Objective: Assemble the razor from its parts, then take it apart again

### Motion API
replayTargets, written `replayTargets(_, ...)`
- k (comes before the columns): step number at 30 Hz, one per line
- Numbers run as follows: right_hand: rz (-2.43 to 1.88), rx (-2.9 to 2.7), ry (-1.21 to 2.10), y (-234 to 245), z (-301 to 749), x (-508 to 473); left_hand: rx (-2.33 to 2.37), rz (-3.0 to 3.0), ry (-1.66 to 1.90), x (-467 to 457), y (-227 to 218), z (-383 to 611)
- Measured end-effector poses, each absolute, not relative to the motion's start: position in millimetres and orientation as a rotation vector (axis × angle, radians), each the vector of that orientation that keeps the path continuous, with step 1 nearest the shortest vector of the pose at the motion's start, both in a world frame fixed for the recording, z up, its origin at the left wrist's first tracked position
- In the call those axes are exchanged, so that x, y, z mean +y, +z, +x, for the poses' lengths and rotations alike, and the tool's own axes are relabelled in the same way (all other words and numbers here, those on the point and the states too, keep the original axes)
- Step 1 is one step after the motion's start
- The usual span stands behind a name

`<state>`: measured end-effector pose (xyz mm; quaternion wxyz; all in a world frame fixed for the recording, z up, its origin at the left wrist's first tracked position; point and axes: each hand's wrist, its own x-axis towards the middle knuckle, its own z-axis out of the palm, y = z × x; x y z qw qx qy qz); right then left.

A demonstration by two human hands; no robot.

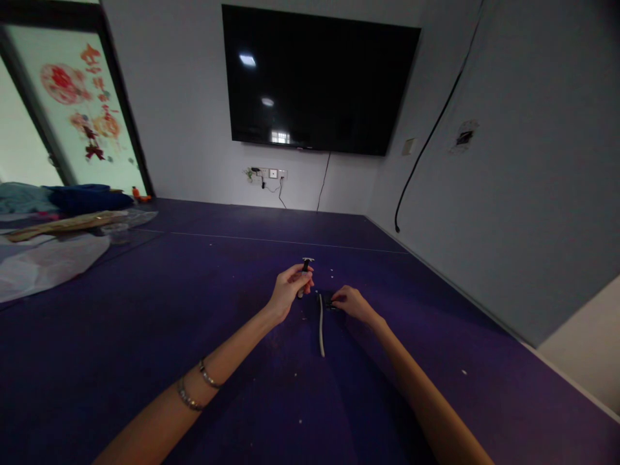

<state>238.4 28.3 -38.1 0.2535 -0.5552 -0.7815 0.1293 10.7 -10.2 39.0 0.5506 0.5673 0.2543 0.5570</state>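
My left hand is closed round a small black-handled tool that looks like a razor, its pale T-shaped head pointing up and away from me. The lower end of its handle pokes out below my fingers. Just to the right, my right hand has its fingertips pinched together at a small dark object low over the purple surface; its kind is too dark and small to make out. Between the hands a thin pale grey stick or tube lies lengthwise, pointing towards me.
Small white bits are scattered over the purple surface. A white plastic bag, a clear cup and blue cloth lie at the left. A television hangs on the far wall; a black cable dangles at the right.
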Motion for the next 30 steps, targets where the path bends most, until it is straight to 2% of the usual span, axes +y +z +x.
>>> replayTargets(10,-1.465,-1.986,0.425,-34,236,29,0.609,1.311,1.297,-11,36,11)
replayTargets(20,-1.347,-1.622,1.012,-7,230,15,0.646,1.299,1.289,-14,31,15)
replayTargets(25,-1.272,-1.539,1.166,-1,230,10,0.637,1.293,1.296,-14,29,17)
replayTargets(30,-1.239,-1.565,1.176,6,225,6,0.660,1.250,1.319,-14,27,19)
